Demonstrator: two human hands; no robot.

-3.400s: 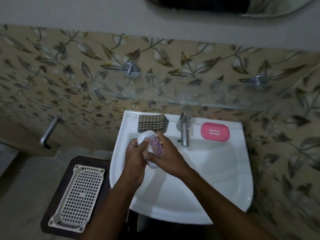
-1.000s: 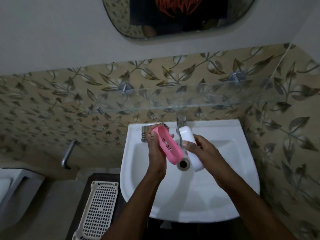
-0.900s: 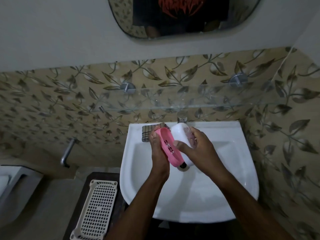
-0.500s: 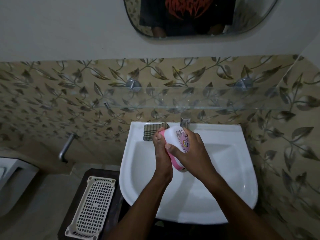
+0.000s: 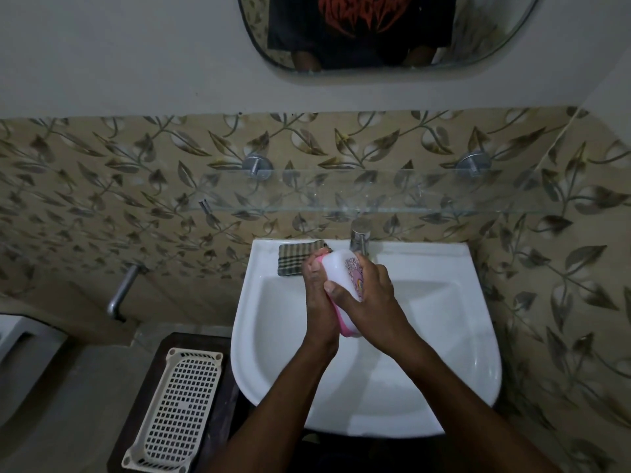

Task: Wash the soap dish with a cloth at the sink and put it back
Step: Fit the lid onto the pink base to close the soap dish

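clasping soap dish [image 5: 336,273] over sink basin [image 5: 433,322]

A bathroom in a home: a white ceramic washbasin [image 5: 444,336] with a chrome pillar tap [image 5: 360,235] is fixed to a wall of beige leaf-patterned tiles [image 5: 102,186], under a clear glass shelf [image 5: 409,196] on chrome brackets and a rounded wall mirror [image 5: 495,25].

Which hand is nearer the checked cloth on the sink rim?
Left. The left hand borders the right end of the brown checked cloth; the right hand lies beyond the pink-and-white soap dish.
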